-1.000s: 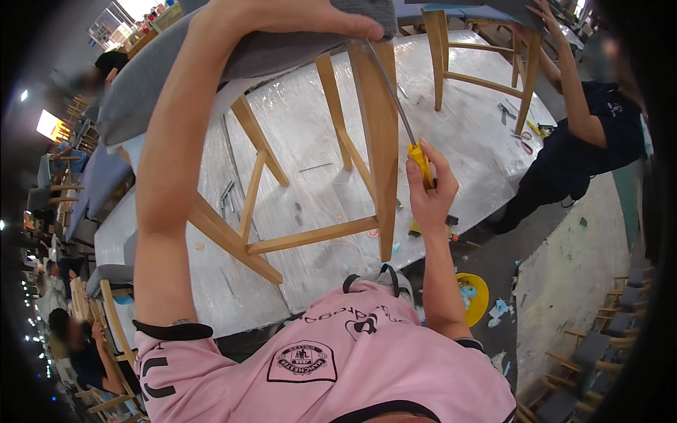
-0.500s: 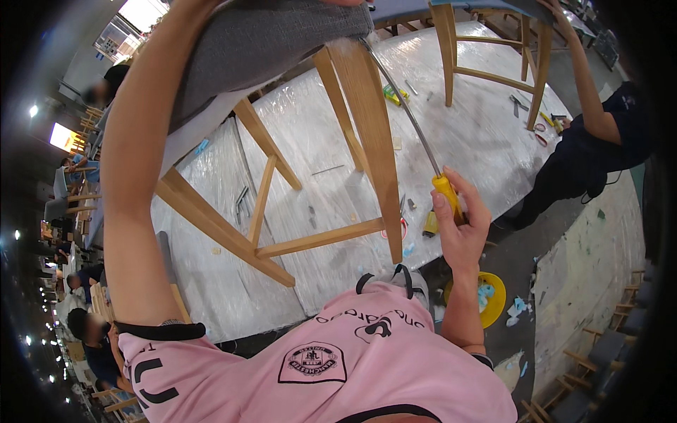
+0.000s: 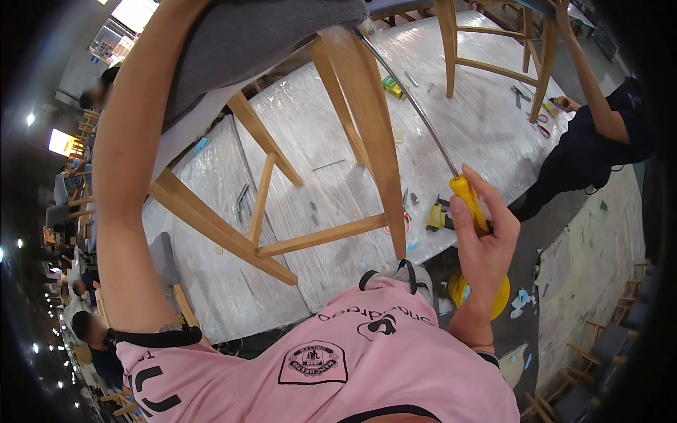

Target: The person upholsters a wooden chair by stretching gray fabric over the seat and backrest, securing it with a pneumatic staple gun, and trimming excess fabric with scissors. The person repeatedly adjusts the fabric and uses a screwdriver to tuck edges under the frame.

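A chair with a grey fabric seat point(image 3: 261, 53) and pale wooden legs point(image 3: 374, 134) tilts over the table in front of me. My right hand point(image 3: 490, 243) is closed round the yellow handle of a long screwdriver point(image 3: 421, 113). Its thin metal shaft slants up to the left, and the end meets the seat's edge beside the top of the nearest right leg. White fluffy padding shows at that spot; the very tip is hard to make out. Up along the left side my left arm point(image 3: 134, 141) reaches past the seat, and its hand lies beyond the upper edge.
Clear film covers the table point(image 3: 282, 225). On it lie a yellow-green packet point(image 3: 393, 87), a yellow tool point(image 3: 436, 216) and red-handled scissors point(image 3: 544, 131). A yellow bucket point(image 3: 501, 299) stands below its right edge. At right, a co-worker point(image 3: 599, 141) handles another chair point(image 3: 449, 49).
My right hand has moved right and slightly down with the screwdriver, whose shaft end stays by the seat edge. The chair has shifted slightly. The left fingers at the upper edge have left view.
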Motion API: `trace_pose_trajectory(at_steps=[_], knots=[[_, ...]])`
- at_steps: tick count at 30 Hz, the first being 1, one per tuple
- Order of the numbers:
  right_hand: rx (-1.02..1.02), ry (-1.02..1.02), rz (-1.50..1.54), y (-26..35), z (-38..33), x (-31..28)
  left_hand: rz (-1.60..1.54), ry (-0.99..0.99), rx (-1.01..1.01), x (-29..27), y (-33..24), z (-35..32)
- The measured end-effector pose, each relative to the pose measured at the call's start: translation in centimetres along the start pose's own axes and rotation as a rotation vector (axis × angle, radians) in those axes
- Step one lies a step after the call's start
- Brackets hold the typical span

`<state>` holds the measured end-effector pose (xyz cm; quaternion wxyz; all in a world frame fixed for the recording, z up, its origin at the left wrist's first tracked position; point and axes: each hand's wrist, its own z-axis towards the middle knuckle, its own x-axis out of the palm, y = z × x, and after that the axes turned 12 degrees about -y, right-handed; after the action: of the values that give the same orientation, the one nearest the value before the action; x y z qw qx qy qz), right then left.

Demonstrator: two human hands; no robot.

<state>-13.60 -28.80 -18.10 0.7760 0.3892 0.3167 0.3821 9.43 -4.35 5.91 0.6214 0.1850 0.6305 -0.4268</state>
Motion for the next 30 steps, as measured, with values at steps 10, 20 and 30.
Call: trace_pose_trajectory(at_steps=[10,20,30], knots=[[-0.192,-0.150,0.114,-6.7,0.2,6.8,-0.082,0.020,0.051,0.6,0.2,0.3],[-0.154,-0.069,0.212,-8.1,0.9,7.1,0.008,0.014,-0.035,0.6,-1.7,-1.0],[-0.487,0.047,-0.031,-8.4,4.7,0.9,0.141,-0.090,0.066,1.3,-1.9,-0.4]])
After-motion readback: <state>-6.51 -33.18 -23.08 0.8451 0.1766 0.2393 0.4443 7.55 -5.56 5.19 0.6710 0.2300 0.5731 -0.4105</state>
